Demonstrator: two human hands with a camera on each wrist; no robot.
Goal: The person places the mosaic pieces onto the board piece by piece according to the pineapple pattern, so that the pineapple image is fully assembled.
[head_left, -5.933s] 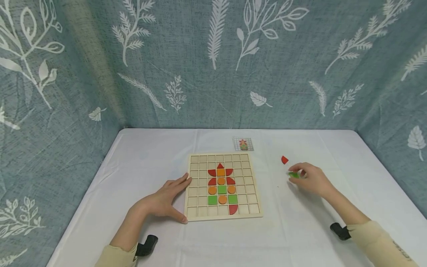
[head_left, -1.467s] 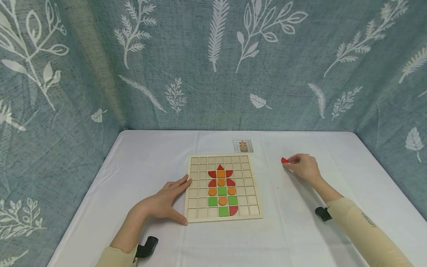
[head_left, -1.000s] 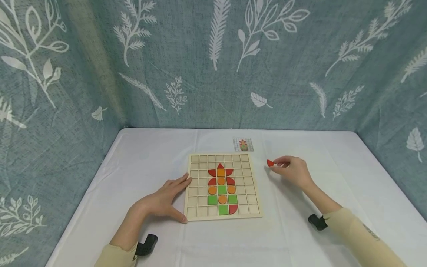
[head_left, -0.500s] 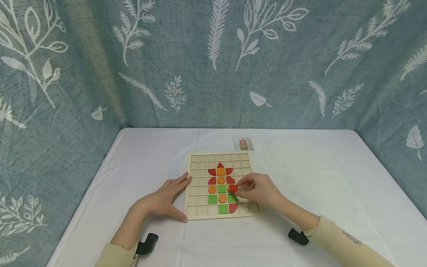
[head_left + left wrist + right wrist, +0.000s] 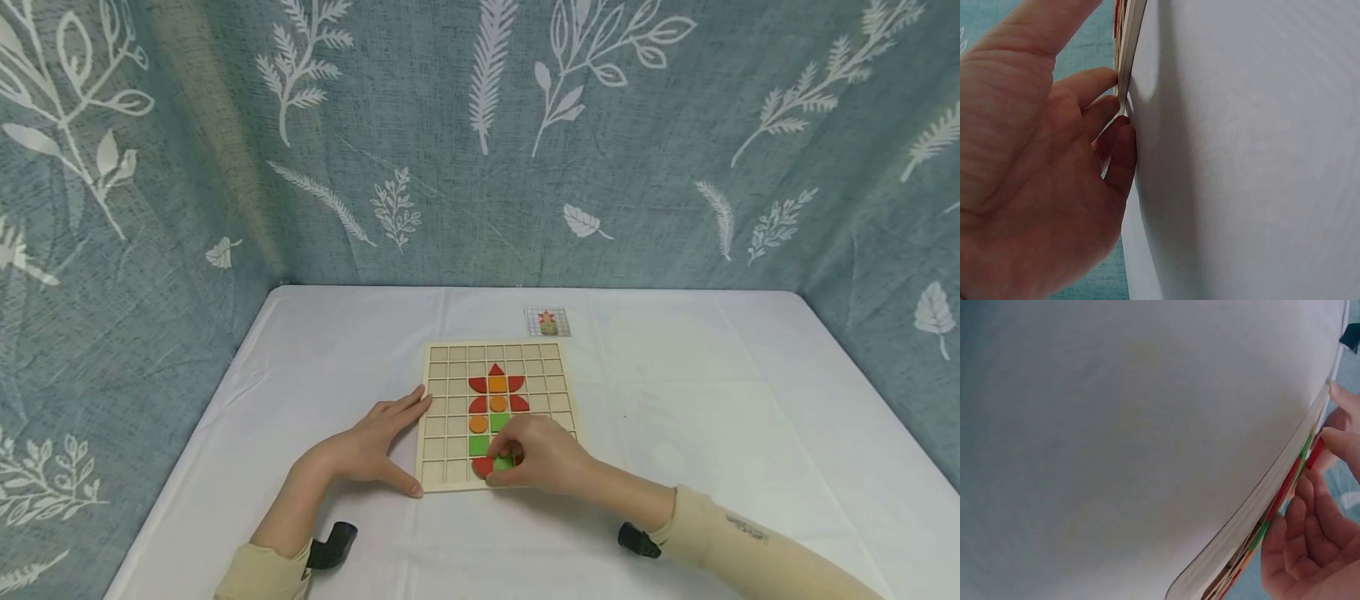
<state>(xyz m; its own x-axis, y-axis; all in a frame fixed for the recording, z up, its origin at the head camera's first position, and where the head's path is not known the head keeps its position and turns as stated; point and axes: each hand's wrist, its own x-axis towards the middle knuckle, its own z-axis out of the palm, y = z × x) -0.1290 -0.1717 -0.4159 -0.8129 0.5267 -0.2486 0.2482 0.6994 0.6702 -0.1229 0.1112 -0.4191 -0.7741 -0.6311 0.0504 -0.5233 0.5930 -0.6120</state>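
A wooden grid board (image 5: 436, 448) lies on the table, bearing a figure of red, orange and green tiles. My right hand (image 5: 543, 454) reaches over its lower part and pinches a red quarter-circle tile (image 5: 482, 467) between thumb and fingers, at the bottom row left of a green square tile (image 5: 503, 462). In the right wrist view the red tile (image 5: 1315, 453) sits at the thumb tip. My left hand (image 5: 367, 446) is spread along the board's left side, fingertips and thumb touching the edge. The right hand hides several lower right tiles.
A small pattern card (image 5: 547, 322) showing a similar coloured figure lies behind the board. White cloth (image 5: 697, 400) covers the table. A blue-green leaf-patterned curtain (image 5: 450, 167) hangs around the back and sides.
A green square tile was set in the bottom row. My right hand then took the red quarter-circle tile from the table's right and carried it left to the board's bottom row. The left hand stayed put.
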